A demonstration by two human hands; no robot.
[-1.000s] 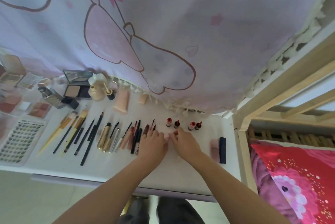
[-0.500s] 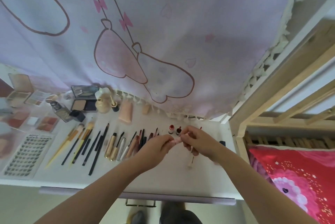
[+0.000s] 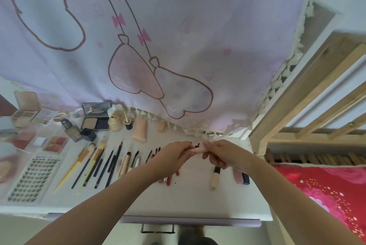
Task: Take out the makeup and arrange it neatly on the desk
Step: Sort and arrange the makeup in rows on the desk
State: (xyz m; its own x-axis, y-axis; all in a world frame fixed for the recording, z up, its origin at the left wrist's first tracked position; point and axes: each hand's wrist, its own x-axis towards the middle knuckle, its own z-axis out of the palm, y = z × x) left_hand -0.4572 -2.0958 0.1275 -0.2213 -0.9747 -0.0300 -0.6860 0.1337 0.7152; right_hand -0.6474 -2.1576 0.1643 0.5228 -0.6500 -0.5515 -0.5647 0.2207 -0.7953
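One word, seemingly "XOYO", is showing in dark capitals along the top edge of the false-lash tray (image 3: 33,179) lying on the counter (image 3: 190,201); nothing else is reading clearly.

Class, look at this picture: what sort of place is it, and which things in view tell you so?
Probably a bedroom or dorm room: a white desk laid with makeup brushes, a cartoon-print curtain behind it, and a wooden bed frame with red bedding alongside.

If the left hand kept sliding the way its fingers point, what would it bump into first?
Probably the right hand. The left hand points rightward along the small pale pink tube both hands pinch above the white desk, so the right fingers come first, though depth is hard to judge.
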